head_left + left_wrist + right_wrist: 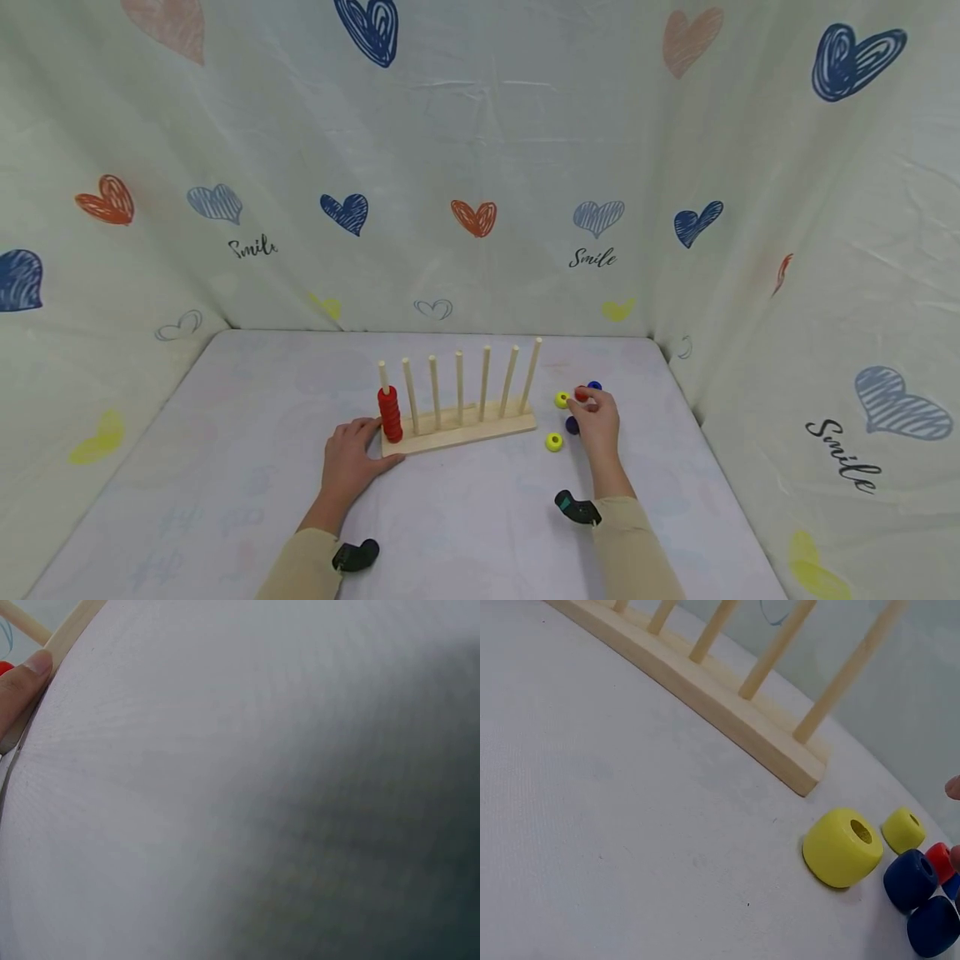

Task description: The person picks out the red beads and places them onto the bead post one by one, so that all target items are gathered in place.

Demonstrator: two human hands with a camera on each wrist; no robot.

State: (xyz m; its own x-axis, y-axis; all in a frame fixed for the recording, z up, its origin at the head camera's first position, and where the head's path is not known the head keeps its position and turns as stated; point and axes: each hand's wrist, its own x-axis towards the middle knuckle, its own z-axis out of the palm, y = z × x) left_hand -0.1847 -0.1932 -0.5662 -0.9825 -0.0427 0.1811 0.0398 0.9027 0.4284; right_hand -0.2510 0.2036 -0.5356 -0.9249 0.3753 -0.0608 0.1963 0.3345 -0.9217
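A wooden peg stand (471, 433) with several upright pegs sits mid-table. Red beads (389, 414) are stacked on its leftmost peg. My left hand (349, 461) grips the left end of the base, thumb along the front edge and fingers at the far side. In the left wrist view its thumb (26, 679) presses the wood. To the right of the stand, my right hand (598, 421) reaches over loose beads, fingertips right at a red bead (939, 862), thumb and finger apart. Dark blue beads (910, 880) and yellow beads (843, 847) lie close by.
The white-covered table (480, 533) runs back to a curtain (480, 150) printed with hearts. Another yellow bead (904, 830) and a brighter blue bead (595, 385) stand at the far side of the loose group. Black wrist cameras (577, 507) sit at both cuffs.
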